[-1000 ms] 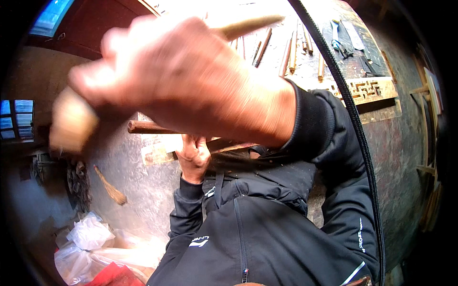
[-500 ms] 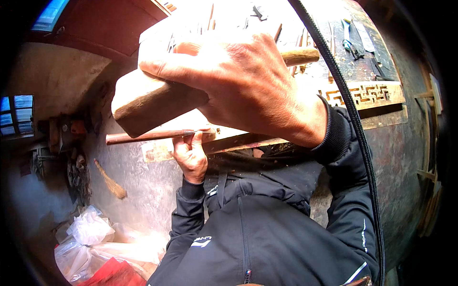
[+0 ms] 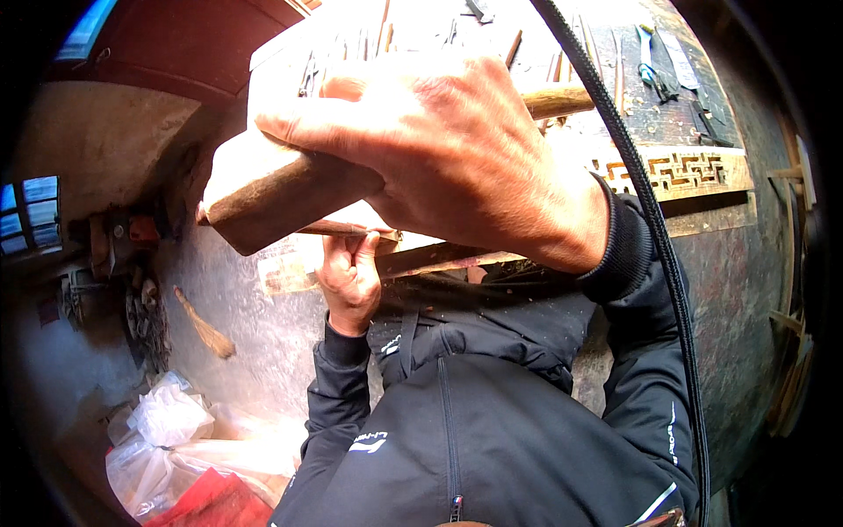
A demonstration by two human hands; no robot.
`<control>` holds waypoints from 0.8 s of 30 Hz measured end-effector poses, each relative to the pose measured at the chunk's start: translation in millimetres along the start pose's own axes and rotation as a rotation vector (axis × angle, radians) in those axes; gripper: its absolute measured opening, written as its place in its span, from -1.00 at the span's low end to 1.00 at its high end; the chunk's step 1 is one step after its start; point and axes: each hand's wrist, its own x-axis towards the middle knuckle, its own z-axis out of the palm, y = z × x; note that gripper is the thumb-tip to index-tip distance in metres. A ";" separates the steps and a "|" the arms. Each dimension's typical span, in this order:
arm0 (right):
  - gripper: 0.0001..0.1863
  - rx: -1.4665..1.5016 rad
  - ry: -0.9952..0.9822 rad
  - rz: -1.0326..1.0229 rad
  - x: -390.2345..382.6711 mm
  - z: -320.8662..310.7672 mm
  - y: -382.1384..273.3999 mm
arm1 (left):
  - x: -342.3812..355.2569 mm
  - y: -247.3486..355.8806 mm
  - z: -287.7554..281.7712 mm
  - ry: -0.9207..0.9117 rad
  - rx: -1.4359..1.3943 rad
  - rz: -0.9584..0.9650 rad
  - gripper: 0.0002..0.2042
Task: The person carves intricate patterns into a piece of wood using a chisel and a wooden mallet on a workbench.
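Note:
My right hand [image 3: 465,167] grips a wooden mallet with a blocky head [image 3: 281,202] and a round handle [image 3: 558,99], held over the workbench. Below it, the closed fingers of my left hand [image 3: 349,277] hold a chisel [image 3: 336,227] lying nearly horizontal on a pale wooden board [image 3: 285,274]. The mallet head hides much of the chisel's wooden handle, with only a small bit showing at the left. To the right, a board cut with a geometric fretwork pattern [image 3: 694,165] lies along the bench.
Narrow tools [image 3: 514,44] and a light-blue handled tool [image 3: 647,61] lie on the sunlit bench. A black cord [image 3: 648,211] hangs across my view. At lower left are a straw broom [image 3: 209,329], clear plastic bags [image 3: 176,422] and red material [image 3: 211,501]. Wooden pieces [image 3: 790,369] stand at right.
My right hand and mallet were blurred further left a second ago and have moved right. Since half a second ago they barely moved; the mallet head now covers more of the chisel handle.

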 end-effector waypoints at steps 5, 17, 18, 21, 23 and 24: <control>-0.74 -0.028 -0.023 0.016 1.9 -4.1 -1.5 | 6.0 5.6 0.5 -0.023 -0.130 -0.006 -0.75; -0.66 0.031 -0.034 -0.023 2.3 -4.6 -1.7 | 11.2 15.0 0.3 0.060 0.047 0.053 -0.86; -0.67 0.036 -0.024 -0.023 2.9 -3.9 -2.0 | 10.7 13.4 0.0 0.045 0.052 0.061 -0.83; -0.69 0.010 -0.017 -0.034 6.6 -3.9 -2.6 | 8.6 10.7 0.0 0.020 0.082 0.092 -0.76; -0.73 -0.026 -0.013 -0.048 10.2 -5.0 -3.5 | 6.8 16.1 1.5 0.026 0.118 0.122 -0.72; -0.76 -0.043 -0.007 -0.059 13.0 -5.4 -4.2 | 5.8 17.0 1.9 0.035 0.114 0.110 -0.73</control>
